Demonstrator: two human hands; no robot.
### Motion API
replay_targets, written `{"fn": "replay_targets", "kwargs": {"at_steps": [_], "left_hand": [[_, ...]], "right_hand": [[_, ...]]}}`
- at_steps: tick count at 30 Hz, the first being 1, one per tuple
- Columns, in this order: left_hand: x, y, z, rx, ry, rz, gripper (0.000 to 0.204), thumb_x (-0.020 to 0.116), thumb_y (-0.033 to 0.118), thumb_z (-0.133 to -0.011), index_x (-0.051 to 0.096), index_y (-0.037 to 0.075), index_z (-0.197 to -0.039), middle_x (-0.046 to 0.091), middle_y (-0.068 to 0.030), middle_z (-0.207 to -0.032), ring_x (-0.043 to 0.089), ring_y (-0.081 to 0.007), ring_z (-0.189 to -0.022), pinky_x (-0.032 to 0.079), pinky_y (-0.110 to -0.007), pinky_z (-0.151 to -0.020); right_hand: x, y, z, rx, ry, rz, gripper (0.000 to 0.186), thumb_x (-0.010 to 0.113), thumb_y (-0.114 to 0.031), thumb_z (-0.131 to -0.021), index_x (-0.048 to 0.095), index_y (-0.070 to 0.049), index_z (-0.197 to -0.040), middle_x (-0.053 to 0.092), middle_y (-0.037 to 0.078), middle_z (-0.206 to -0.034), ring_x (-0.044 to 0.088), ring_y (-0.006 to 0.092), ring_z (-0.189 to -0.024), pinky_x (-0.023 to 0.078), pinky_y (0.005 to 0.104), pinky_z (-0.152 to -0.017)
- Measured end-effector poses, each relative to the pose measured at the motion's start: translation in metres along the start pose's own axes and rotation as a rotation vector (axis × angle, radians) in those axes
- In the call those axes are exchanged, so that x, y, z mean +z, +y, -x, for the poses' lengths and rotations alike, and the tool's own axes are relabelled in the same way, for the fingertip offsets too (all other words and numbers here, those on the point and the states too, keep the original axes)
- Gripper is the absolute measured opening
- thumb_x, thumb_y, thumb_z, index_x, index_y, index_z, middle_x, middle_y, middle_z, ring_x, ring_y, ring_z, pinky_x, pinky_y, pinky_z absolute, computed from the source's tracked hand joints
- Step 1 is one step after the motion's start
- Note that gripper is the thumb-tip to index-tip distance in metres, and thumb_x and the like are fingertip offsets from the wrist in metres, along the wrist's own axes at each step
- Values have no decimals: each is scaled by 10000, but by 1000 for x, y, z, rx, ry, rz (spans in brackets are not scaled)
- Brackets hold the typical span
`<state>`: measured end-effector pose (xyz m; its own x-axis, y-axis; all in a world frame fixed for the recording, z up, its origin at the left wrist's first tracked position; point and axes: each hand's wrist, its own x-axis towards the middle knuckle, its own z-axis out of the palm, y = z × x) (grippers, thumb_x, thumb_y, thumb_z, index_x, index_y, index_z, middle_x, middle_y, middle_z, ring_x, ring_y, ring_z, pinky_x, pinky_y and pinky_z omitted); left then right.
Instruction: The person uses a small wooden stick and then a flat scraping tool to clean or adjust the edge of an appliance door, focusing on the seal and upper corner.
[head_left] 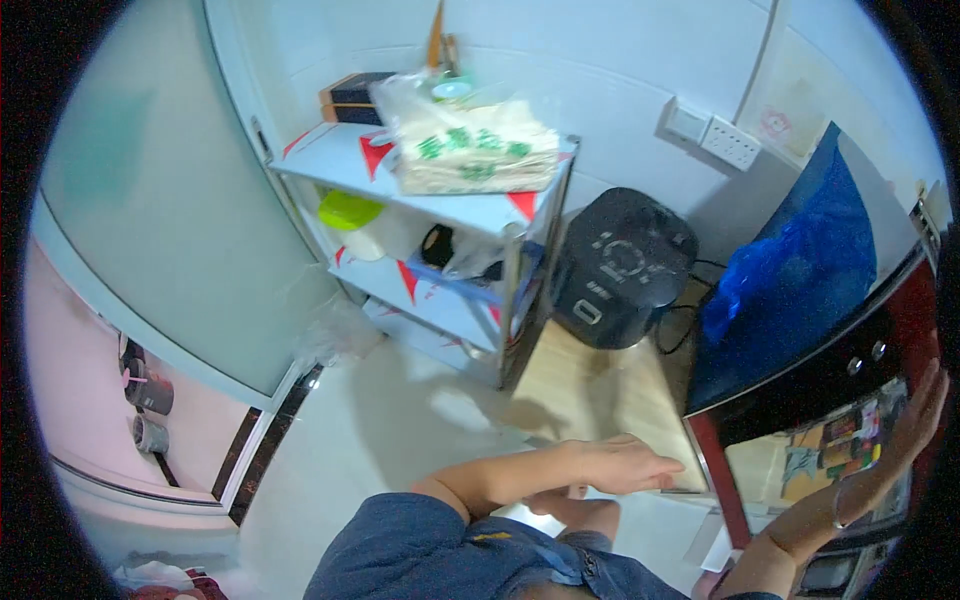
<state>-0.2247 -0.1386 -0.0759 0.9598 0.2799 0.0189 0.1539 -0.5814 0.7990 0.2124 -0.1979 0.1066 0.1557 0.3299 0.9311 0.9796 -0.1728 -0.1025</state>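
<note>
My left hand (625,465) is held out in front of my body, holding nothing, its fingers stretched loosely to the right. It hangs above the floor, near the front edge of the pale wooden board (590,390). At the far right my right hand (918,415) is raised with fingers extended, beside a dark red-framed cabinet (720,475) with a black curved panel. Whether it touches the cabinet I cannot tell. A thin bracelet (840,508) circles the right wrist. Colourful small packages (850,440) show behind or reflected in the cabinet's front.
A black rice cooker (625,265) stands on the board. Left of it, a metal-legged shelf (410,285) carries a plastic-wrapped pack (480,150) and a blue tray. A blue bag (795,265) rises behind the cabinet. A frosted sliding door (190,200) is at left; a socket strip (730,143) is on the wall.
</note>
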Motion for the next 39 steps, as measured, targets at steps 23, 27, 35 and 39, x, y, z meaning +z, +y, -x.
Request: {"fn": "replay_targets", "kwargs": {"at_steps": [23,27,35,39], "left_hand": [[182,46,572,-1172,741,164,425,370,407,-950,535,94,-1186,602,-149,-1108,550,-338,-1045,443,-426,-854],[167,52,646,-1142,876,7,418,392,388,-948,534,66,-1173,606,-175,-1060,563,-362,-994,451,-437,-822],[169,69,816,-1464,1184,-75,347,460,288,-928,561,37,-1145,621,-183,-1044,571,-366,-982,456,-444,-828],[215,86,895,-1681,1414,-36,292,480,264,-906,601,56,-1073,627,-185,-1001,578,-365,-943,462,-435,-791]], "right_hand": [[-48,-645,244,-414,-1398,-1125,195,577,-166,-892,611,-6,-997,599,71,-717,514,99,-638,426,254,-581],[-44,-757,258,-510,-1450,-1326,240,538,-203,-931,578,24,-996,594,21,-829,508,89,-763,422,231,-697],[-122,-1022,316,-1028,-1473,-1373,199,572,-165,-858,610,-47,-1014,633,154,-861,622,260,-749,485,327,-669],[-184,-1140,392,-1650,-1513,-1501,265,508,-286,-883,599,-62,-992,634,161,-905,611,354,-829,488,443,-699]]}}
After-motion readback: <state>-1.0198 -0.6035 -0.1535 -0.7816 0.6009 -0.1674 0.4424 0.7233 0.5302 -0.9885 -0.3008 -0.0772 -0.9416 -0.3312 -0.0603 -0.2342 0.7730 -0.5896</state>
